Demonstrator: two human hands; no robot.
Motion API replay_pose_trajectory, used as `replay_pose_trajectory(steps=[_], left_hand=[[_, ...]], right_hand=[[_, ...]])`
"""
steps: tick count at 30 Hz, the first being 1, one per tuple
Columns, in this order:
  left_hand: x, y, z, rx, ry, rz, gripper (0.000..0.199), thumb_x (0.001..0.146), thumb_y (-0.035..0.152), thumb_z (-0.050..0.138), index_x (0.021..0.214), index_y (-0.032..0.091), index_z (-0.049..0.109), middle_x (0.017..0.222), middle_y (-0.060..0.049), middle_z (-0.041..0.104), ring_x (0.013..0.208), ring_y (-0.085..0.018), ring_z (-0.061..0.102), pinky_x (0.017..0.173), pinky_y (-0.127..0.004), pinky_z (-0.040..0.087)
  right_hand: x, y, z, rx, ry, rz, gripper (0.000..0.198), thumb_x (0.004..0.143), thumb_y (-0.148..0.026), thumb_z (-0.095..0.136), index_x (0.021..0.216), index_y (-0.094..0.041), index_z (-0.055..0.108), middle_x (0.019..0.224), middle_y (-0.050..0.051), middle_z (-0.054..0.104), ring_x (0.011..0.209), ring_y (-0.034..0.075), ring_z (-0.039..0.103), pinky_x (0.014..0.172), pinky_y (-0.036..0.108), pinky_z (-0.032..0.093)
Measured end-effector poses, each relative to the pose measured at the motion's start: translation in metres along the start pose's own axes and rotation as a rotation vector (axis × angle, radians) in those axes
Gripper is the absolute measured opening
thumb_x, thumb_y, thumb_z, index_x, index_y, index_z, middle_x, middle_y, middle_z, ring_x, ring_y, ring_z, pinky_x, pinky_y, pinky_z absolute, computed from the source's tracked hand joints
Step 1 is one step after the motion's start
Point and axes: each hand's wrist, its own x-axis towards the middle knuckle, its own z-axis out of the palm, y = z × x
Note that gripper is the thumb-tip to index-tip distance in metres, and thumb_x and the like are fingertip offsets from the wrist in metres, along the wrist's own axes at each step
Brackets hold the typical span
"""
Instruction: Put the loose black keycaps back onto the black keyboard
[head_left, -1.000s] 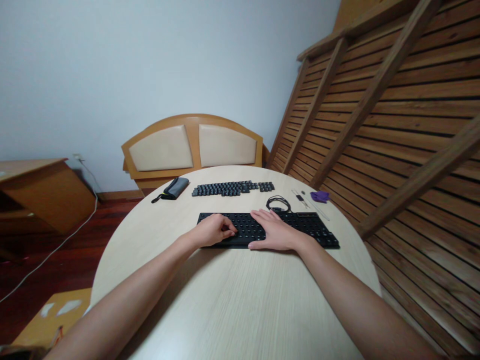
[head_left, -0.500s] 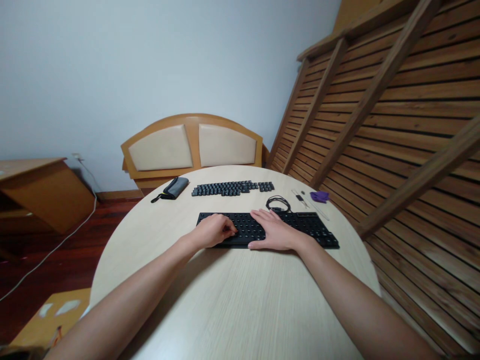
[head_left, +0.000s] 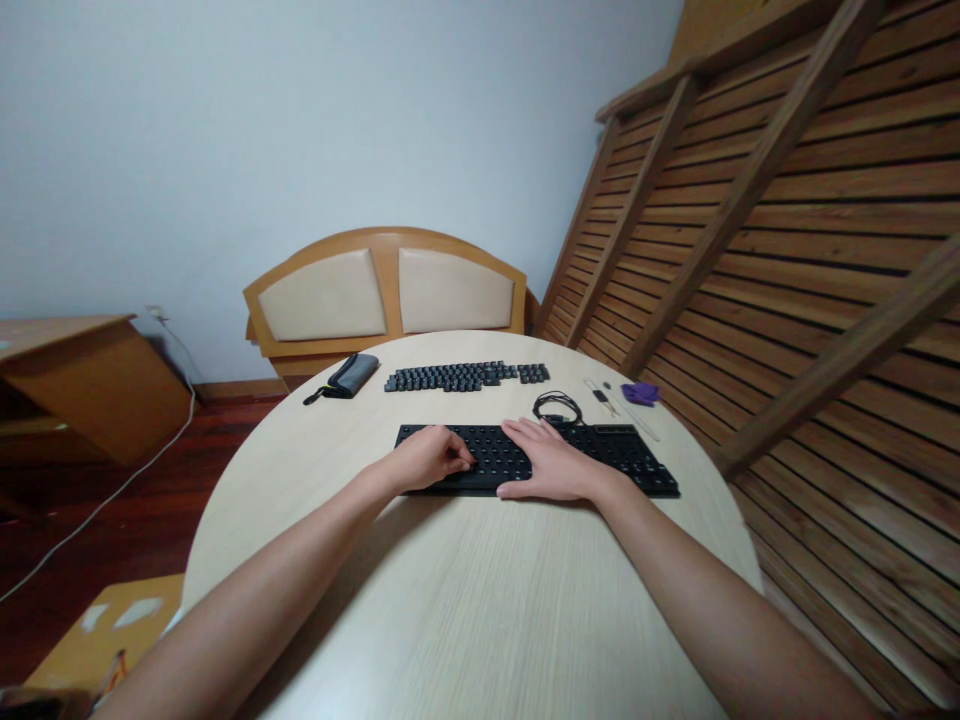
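A black keyboard (head_left: 499, 460) lies on the round pale table (head_left: 450, 600), with most of its left and middle keycaps off; caps show at its right end. My left hand (head_left: 431, 460) rests over the keyboard's left part, fingers pinched at the bare key sockets; whatever lies between the fingertips is hidden. Across the keyboard's middle lies my right hand (head_left: 547, 462), fingers spread, thumb at the front edge. Behind the keyboard, loose black keycaps (head_left: 450, 377) stand in rows, with a smaller group of keycaps (head_left: 533, 373) to their right.
The keyboard's coiled cable (head_left: 557, 407) sits behind it. Small tools (head_left: 602, 397) and a purple cloth (head_left: 640, 393) lie at the right. A grey pouch (head_left: 352, 376) is at the left rear. A slatted wooden panel (head_left: 750, 280) leans along the table's right side.
The view has shifted very slightly. Both hands keep their places on the keyboard, and nothing else has visibly moved.
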Motion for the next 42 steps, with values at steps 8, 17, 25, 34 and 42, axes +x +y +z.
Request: replay_pose_trajectory(steps=[8, 17, 25, 34, 42], left_hand=[[-0.002, 0.007, -0.002, 0.106, 0.013, 0.014, 0.020, 0.083, 0.016, 0.062, 0.090, 0.023, 0.080, 0.091, -0.003, 0.078, 0.080, -0.020, 0.069, 0.070, -0.026, 0.047], [-0.004, 0.006, -0.008, 0.073, -0.009, 0.047, 0.019, 0.090, 0.023, 0.059, 0.092, 0.022, 0.078, 0.091, -0.002, 0.077, 0.079, -0.018, 0.070, 0.072, -0.025, 0.048], [0.037, -0.039, -0.016, 0.239, 0.295, -0.131, 0.033, 0.096, 0.027, 0.053, 0.124, 0.016, 0.064, 0.127, -0.012, 0.066, 0.100, -0.023, 0.068, 0.091, -0.031, 0.050], [0.079, -0.091, -0.015, 0.338, 0.277, -0.196, 0.053, 0.090, 0.011, 0.054, 0.142, 0.020, 0.049, 0.150, -0.010, 0.050, 0.132, -0.024, 0.053, 0.110, -0.032, 0.040], [0.086, -0.092, -0.013, 0.373, 0.284, -0.243, 0.042, 0.089, 0.016, 0.056, 0.130, 0.019, 0.062, 0.137, -0.010, 0.061, 0.124, -0.026, 0.059, 0.105, -0.031, 0.044]], right_hand=[[0.000, 0.002, 0.001, -0.003, 0.008, -0.012, 0.118, 0.067, -0.086, 0.060, 0.156, -0.014, 0.032, 0.160, 0.019, 0.031, 0.148, 0.040, 0.024, 0.123, 0.056, 0.012], [0.000, 0.001, 0.000, 0.006, -0.001, -0.010, 0.118, 0.067, -0.085, 0.061, 0.156, -0.015, 0.031, 0.161, 0.019, 0.030, 0.149, 0.040, 0.023, 0.123, 0.056, 0.012], [-0.001, -0.001, -0.002, 0.001, -0.020, -0.001, 0.119, 0.067, -0.087, 0.059, 0.156, -0.014, 0.031, 0.161, 0.019, 0.028, 0.149, 0.039, 0.021, 0.123, 0.055, 0.012], [-0.002, -0.001, -0.003, 0.027, -0.017, -0.008, 0.119, 0.066, -0.086, 0.061, 0.156, -0.016, 0.030, 0.161, 0.018, 0.029, 0.149, 0.040, 0.022, 0.122, 0.057, 0.012], [-0.002, 0.001, -0.001, 0.026, -0.012, -0.015, 0.117, 0.068, -0.086, 0.060, 0.157, -0.016, 0.029, 0.161, 0.018, 0.028, 0.149, 0.040, 0.020, 0.123, 0.057, 0.011]])
